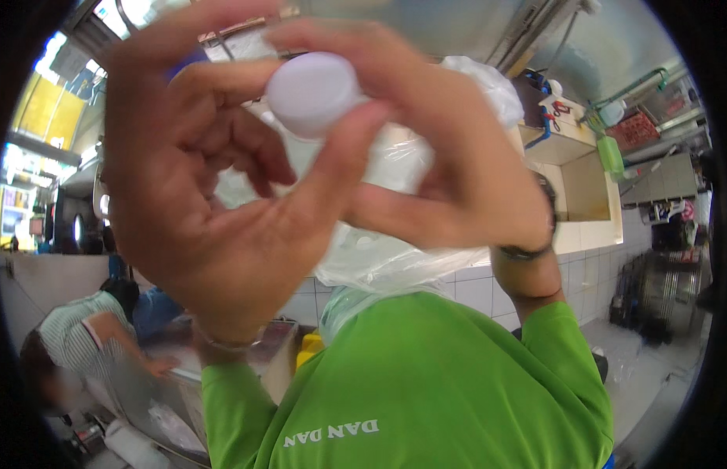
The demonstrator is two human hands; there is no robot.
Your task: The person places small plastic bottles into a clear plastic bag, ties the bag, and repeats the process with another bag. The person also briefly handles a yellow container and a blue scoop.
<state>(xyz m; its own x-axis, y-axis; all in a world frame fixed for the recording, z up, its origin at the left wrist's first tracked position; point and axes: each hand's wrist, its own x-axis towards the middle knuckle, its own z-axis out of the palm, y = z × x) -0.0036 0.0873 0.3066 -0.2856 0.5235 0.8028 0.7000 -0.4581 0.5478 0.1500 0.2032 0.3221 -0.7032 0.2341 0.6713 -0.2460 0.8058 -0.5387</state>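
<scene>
Close to the camera is a small white round lid or jar (312, 94), smooth and blurred. My left hand (222, 193) grips it between thumb and index finger, with the other fingers curled below. My right hand (451, 140) is at its upper right, index finger bent along the top edge and thumb lower down behind my left thumb. Whether my right fingers press on it cannot be told. Behind both hands, clear plastic sheeting or bags (392, 258) lie in front of my green shirt (422, 375).
A white tiled basin (574, 187) stands to the right, with a green plastic basket (609, 155) at its edge. At lower left a person in a striped shirt (88, 328) bends over a metal-edged counter (187, 369). A yellow container (309, 349) is beside me.
</scene>
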